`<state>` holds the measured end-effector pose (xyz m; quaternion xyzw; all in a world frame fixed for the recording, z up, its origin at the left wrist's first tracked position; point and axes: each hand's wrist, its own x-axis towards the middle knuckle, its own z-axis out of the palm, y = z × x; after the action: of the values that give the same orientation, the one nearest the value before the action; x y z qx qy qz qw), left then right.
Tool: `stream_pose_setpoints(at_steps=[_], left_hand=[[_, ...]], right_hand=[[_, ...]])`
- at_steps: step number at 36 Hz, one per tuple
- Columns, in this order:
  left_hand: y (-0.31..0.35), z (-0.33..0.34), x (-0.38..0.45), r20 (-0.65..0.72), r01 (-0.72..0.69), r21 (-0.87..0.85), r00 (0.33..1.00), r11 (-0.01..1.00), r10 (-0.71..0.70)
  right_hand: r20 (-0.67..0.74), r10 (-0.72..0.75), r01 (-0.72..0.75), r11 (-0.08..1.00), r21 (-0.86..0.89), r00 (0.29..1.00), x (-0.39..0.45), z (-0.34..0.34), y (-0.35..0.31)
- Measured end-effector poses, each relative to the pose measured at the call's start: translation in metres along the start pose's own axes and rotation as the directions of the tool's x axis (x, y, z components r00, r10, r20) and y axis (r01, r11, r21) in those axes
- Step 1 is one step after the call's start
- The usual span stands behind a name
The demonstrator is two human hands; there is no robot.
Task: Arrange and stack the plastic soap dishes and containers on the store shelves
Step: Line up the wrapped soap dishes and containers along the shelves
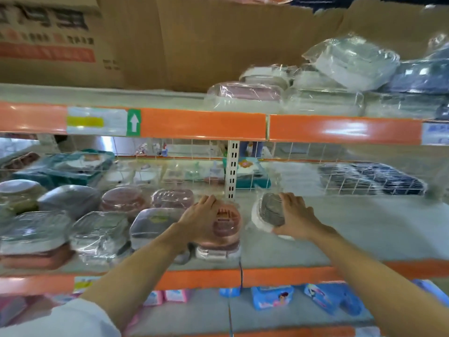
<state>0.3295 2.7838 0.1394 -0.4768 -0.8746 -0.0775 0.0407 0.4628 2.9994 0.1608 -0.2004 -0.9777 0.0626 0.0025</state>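
Fingers (pixel 206 203) of the left hand (pixel 200 218) clasped a pink soap dish (pixel 227 223) atop another; at 3 o'clock, the right hand (pixel 295 216) gripped a grey dish (pixel 271 212).

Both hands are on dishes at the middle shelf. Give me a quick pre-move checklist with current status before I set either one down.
1. Left hand has hold of the pink soap dish: ok, fingers curl over its top.
2. Pink soap dish seated square on the pink-and-white dish below: cannot tell, motion blur and the hand hide the edges.
3. Right hand has hold of the grey soap dish: ok, gripped from its right side.
4. Grey soap dish lying flat: not ok, it is tilted up on edge.
5. Bare shelf to the right for placing: ok.
6. Neighbouring wrapped grey container apart from the left wrist: cannot tell.
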Motion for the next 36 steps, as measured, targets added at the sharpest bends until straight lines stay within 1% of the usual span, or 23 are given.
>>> stream_pose_setpoints(at_steps=[4,7,12,16,18,20,22,25,27,29,33,36], left_hand=[[-0.012,0.012,0.006,0.068,-0.007,-0.045,0.998,0.999,0.010],[-0.019,0.020,0.006,0.034,-0.011,-0.081,0.999,0.997,0.014],[-0.024,0.023,0.005,-0.005,-0.034,-0.116,0.999,0.993,0.034],[-0.028,0.025,0.010,0.017,-0.035,-0.138,0.999,0.990,0.038],[-0.030,0.027,0.013,0.033,-0.032,-0.134,0.999,0.991,0.037],[-0.031,0.029,0.012,0.030,-0.042,-0.164,0.998,0.986,0.048],[-0.032,0.028,0.011,0.036,-0.051,-0.178,0.998,0.983,0.059],[-0.030,0.025,0.009,0.051,-0.057,-0.127,0.997,0.990,0.064],[-0.029,0.024,0.009,0.068,-0.045,-0.108,0.996,0.993,0.053],[-0.027,0.023,0.010,0.103,-0.034,-0.083,0.994,0.996,0.042],[-0.022,0.021,0.016,0.167,-0.010,-0.052,0.986,0.999,0.019],[-0.017,0.021,0.021,0.194,0.015,-0.031,0.981,0.999,-0.009]], right_hand=[[0.013,0.062,-0.063,0.997,0.037,0.998,0.029,0.008,-0.012],[0.009,0.087,-0.087,0.995,0.051,0.996,0.051,0.011,-0.022],[-0.003,0.129,-0.127,0.984,0.125,0.992,0.090,0.013,-0.045],[0.025,0.088,-0.091,0.982,0.163,0.996,0.115,0.019,-0.068],[0.081,0.020,-0.033,0.985,0.169,0.997,0.123,0.023,-0.081],[0.156,-0.072,0.036,0.974,0.222,0.985,0.129,0.029,-0.091],[0.199,-0.113,0.052,0.957,0.285,0.973,0.131,0.034,-0.096],[0.215,-0.075,-0.012,0.926,0.377,0.974,0.134,0.033,-0.095],[0.236,-0.065,-0.034,0.919,0.394,0.970,0.134,0.029,-0.092],[0.233,-0.068,-0.027,0.924,0.382,0.970,0.132,0.026,-0.091],[0.178,-0.061,-0.005,0.938,0.348,0.982,0.120,0.022,-0.089],[0.167,-0.088,0.033,0.950,0.311,0.982,0.105,0.014,-0.081]])
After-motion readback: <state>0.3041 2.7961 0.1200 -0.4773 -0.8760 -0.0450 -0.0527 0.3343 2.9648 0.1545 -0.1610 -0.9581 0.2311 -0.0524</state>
